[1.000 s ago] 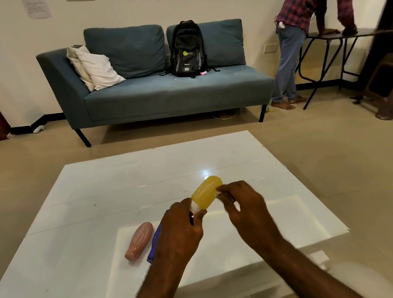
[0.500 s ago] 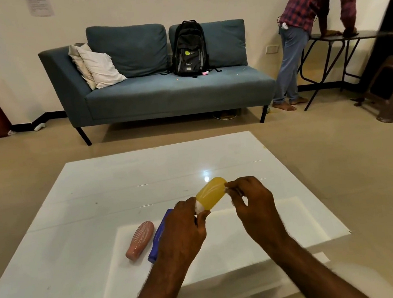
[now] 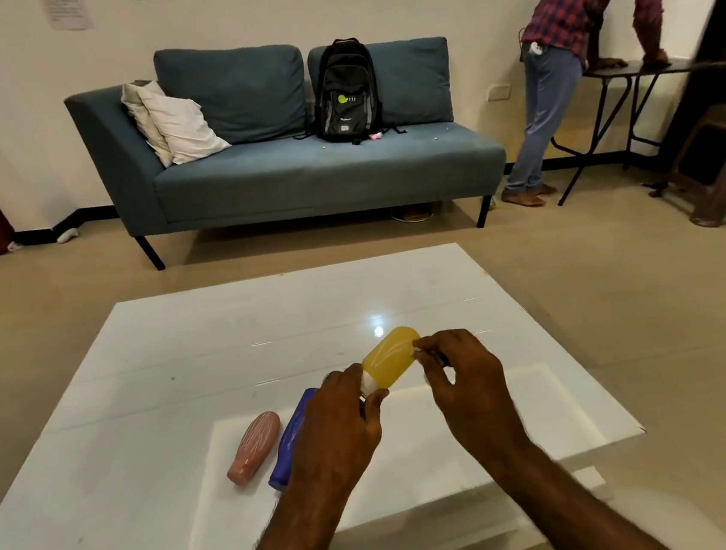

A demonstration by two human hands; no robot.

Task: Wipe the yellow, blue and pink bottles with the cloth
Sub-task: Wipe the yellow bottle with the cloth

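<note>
A: Hands?
B: My left hand (image 3: pixel 336 421) grips the yellow bottle (image 3: pixel 390 355) by its cap above the table (image 3: pixel 180 339); my right hand (image 3: pixel 461 376) pinches the cloth (image 3: pixel 417 350) against its base.
A: Risk?
B: That narrow grip could slip, dropping it.

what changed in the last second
The right hand, pinching the cloth, slid along the yellow bottle to its far end. The left hand still holds the bottle by the cap end. The pink bottle and blue bottle lie on the table as before.
</note>
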